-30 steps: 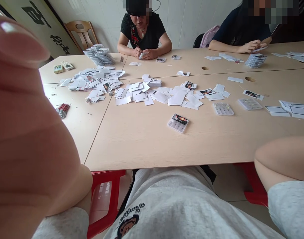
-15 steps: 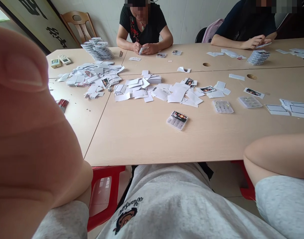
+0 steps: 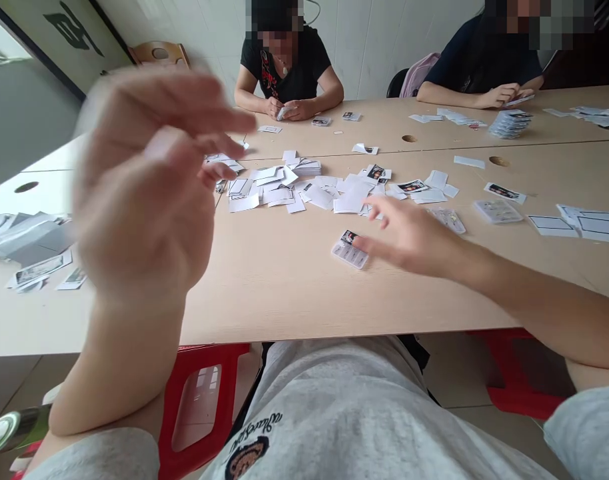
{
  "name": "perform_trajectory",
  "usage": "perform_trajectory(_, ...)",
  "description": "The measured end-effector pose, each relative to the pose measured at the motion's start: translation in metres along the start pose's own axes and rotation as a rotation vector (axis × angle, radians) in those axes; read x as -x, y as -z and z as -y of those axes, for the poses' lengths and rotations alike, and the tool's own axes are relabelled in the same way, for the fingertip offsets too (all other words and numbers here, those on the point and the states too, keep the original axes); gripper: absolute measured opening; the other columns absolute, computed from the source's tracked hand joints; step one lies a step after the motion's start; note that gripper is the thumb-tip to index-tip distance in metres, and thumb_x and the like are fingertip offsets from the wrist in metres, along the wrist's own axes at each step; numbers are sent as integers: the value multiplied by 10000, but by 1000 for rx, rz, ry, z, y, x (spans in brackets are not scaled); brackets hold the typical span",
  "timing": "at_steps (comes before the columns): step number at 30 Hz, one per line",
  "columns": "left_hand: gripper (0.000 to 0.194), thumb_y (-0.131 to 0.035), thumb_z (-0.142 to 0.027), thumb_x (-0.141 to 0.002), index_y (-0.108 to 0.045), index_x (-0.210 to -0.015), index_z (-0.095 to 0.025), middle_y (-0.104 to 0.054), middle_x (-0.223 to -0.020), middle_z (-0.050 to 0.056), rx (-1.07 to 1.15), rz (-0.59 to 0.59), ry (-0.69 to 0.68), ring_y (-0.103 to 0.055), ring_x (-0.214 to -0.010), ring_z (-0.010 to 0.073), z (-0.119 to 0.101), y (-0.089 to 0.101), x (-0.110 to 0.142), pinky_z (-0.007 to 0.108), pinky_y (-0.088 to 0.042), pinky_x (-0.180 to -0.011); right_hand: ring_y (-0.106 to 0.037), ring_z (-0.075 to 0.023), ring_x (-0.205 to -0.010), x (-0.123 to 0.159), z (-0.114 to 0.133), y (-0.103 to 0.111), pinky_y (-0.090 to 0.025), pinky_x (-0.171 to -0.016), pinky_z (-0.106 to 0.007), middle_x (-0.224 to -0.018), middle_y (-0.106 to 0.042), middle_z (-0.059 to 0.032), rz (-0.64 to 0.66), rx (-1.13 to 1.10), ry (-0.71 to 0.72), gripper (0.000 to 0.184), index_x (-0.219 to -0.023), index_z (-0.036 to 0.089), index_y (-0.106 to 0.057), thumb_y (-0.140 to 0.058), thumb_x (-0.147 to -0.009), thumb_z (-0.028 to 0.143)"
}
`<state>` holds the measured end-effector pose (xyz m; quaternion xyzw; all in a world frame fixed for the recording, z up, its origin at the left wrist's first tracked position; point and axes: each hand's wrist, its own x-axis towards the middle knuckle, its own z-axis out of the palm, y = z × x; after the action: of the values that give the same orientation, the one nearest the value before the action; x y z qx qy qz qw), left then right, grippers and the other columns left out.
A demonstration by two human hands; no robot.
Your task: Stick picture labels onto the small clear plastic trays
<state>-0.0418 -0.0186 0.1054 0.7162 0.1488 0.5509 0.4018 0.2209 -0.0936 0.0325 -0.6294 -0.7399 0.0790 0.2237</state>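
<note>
My left hand [image 3: 149, 180] is raised close to the camera, above the table's left part. It is blurred by motion, but its fingers look loosely bent and apart, and nothing shows in them. Over the table my right hand [image 3: 409, 233] reaches in with thumb and fingers spread, holding nothing. Its thumb overlaps a small clear plastic box [image 3: 348, 252] that has a dark printed label along its top; I cannot tell whether they touch. Just behind the fingers lie loose white paper cards [image 3: 354, 193]. Another clear box [image 3: 449, 219] is partly hidden by my right hand.
A third clear box [image 3: 498, 211] and outlined paper cards [image 3: 592, 221] lie at the right. More papers [image 3: 24, 237] are heaped at the left. Across the table [image 3: 279, 300], two people handle small items beside a stack of packs [image 3: 509, 125]. A red stool [image 3: 199, 407] stands below.
My left hand has drawn back from right in front of the lens, uncovering the table's left side. My right hand has come in from the right to the labelled box.
</note>
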Motion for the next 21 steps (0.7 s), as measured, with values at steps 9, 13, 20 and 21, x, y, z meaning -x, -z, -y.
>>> perform_trajectory(9, 133, -623, -226, -811, -633, -934, -177, -658, -955, 29, -488, 240, 309, -608, -874, 139, 75, -17, -13, 278, -463, -787, -508, -362, -1178, -34, -30, -57, -382, -990, -543, -1278, -550, -157, 157, 126, 30, 592, -1200, 154, -576, -643, -754, 536)
perform_trajectory(13, 156, -644, -294, -802, -606, -902, -180, -633, -904, 37, -469, 238, 526, -592, -702, 118, 109, -18, -15, 236, -430, -570, -590, -266, -1061, -56, -35, -66, -476, -946, -422, -1295, -536, -119, -47, -173, 95, 680, -1276, 169, -512, -745, -692, 428)
perform_trajectory(20, 338, -552, -484, -870, -560, -790, -155, -477, -595, -2, -175, 335, 718, -440, -467, 69, 144, -26, 4, 195, -319, -423, -463, -222, -1234, -56, -28, -88, -519, -877, -335, -1333, -459, -104, -291, -367, 323, 592, -1310, 234, -436, -683, -773, 263)
perform_trajectory(21, 340, -545, -480, -878, -553, -778, -155, -465, -601, -6, -125, 337, 721, -423, -468, 61, 146, -27, 8, 187, -311, -423, -469, -236, -1226, -54, -27, -89, -517, -875, -345, -1360, -438, -115, -278, -407, 322, 664, -1332, 232, -412, -719, -746, 293)
